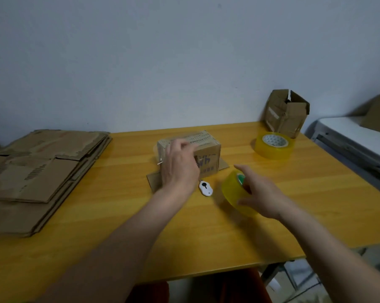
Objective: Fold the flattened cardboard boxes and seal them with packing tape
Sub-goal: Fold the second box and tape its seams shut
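From your head camera, your left hand (180, 165) rests on the near face of the box (206, 149), fingers curled over its top edge and, as far as the blur allows, pinching a clear strip of tape there. Your right hand (259, 193) grips 1 yellowish tape roll (235, 191) just off the table (119, 215), thumb across its face. The box sits mid-table, its bottom flaps splayed flat on the wood; a small white cutter (205, 188) lies just beside it, between your hands. The risks, judging from this: the strip is thin and glossy, so it may fold back on itself or wrinkle if you slacken the roll; the box is light, dented corrugated board, so a hard pull could drag or tip it unless the left hand presses down. A 2nd roll (274, 146), fat and translucent, lies flat at far right near an open, crumpled carton (287, 114). The flat stack (42, 171) at left is rough, torn-edged cardboard, still waiting.
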A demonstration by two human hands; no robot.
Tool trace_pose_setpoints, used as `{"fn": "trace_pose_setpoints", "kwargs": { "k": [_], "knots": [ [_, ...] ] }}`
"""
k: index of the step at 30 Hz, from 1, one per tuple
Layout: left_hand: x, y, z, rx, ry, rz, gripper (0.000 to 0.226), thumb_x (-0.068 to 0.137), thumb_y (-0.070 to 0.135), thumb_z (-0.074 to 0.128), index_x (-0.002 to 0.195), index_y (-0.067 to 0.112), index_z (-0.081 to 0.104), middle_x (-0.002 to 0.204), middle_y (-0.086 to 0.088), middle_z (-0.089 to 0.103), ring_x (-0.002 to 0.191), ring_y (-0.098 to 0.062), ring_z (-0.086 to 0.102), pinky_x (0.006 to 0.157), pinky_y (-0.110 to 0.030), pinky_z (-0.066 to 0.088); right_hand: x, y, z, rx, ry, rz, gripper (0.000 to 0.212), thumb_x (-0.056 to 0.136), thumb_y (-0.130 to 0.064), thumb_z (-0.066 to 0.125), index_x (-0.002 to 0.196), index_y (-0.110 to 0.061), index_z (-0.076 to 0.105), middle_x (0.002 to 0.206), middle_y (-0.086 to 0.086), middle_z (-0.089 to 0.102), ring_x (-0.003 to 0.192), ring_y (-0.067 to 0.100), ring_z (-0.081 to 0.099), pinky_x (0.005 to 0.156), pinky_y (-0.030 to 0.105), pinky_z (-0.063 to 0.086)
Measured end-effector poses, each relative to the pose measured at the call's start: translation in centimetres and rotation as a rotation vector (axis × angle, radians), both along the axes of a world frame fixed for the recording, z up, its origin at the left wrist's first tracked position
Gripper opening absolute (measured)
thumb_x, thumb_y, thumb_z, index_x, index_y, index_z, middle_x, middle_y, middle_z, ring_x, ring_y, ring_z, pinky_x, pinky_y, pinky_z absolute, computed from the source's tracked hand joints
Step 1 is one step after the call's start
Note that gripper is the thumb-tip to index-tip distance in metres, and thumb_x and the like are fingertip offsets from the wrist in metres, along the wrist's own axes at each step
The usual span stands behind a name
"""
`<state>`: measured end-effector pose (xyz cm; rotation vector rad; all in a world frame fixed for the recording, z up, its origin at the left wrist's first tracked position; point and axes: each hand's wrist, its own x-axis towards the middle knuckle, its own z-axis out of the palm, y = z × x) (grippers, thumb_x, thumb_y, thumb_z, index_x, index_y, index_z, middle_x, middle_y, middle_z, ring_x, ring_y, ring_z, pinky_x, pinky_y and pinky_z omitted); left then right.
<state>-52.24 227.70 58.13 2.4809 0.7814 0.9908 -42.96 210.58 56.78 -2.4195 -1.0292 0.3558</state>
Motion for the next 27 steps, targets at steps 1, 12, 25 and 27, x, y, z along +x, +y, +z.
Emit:
{"fn": "trace_pose_setpoints", "kwargs": {
  "k": [1, 12, 25, 27],
  "knots": [
    [0.4, 1.5, 0.7, 0.043, 0.002, -0.006, 0.036, 0.097, 0.007, 0.048, 0.128, 0.020, 0.061, 0.126, -0.002, 0.053, 0.116, -0.020, 0.044, 0.092, -0.034, 0.045, 0.3, -0.2, -0.3, -0.075, -0.028, -0.001, 0.091, 0.078, -0.014, 0.076, 0.148, -0.032, 0.020, 0.121, 0.005, 0.055, 0.112, 0.024, 0.052, 0.085, 0.031, 0.043],
    [2.1, 11.9, 1.8, -0.083, 0.769, -0.085, 0.050, 0.099, 0.058, 0.018, 0.143, 0.042, 0.038, 0.149, -0.013, 0.037, 0.138, -0.032, 0.032, 0.111, -0.047, 0.030, -0.4, 4.3, 0.1, 0.247, 0.216, 0.040, 0.060, 0.090, -0.031, 0.063, 0.143, -0.025, 0.036, 0.144, -0.006, 0.042, 0.126, 0.011, 0.046, 0.100, 0.027, 0.043],
    [-6.2, 11.2, -1.4, -0.082, 0.411, -0.254, 0.043, 0.104, 0.037, 0.031, 0.142, 0.024, 0.045, 0.150, 0.005, 0.039, 0.141, -0.015, 0.028, 0.113, -0.032, 0.024, -1.2, 17.2, 3.8, 0.486, 0.227, 0.033, 0.050, 0.104, -0.032, 0.030, 0.119, 0.009, 0.054, 0.125, 0.022, 0.057, 0.118, 0.036, 0.049, 0.094, 0.039, 0.038],
    [-6.2, 11.2, -2.3, -0.147, 0.338, -0.276, 0.044, 0.105, 0.036, 0.027, 0.144, 0.024, 0.044, 0.155, 0.004, 0.032, 0.146, -0.010, 0.017, 0.116, -0.029, 0.013, -0.8, 18.3, 3.5, 0.416, 0.316, 0.068, 0.054, 0.104, -0.038, 0.028, 0.122, 0.003, 0.058, 0.127, 0.019, 0.057, 0.118, 0.033, 0.051, 0.099, 0.042, 0.037]
  ]
}}
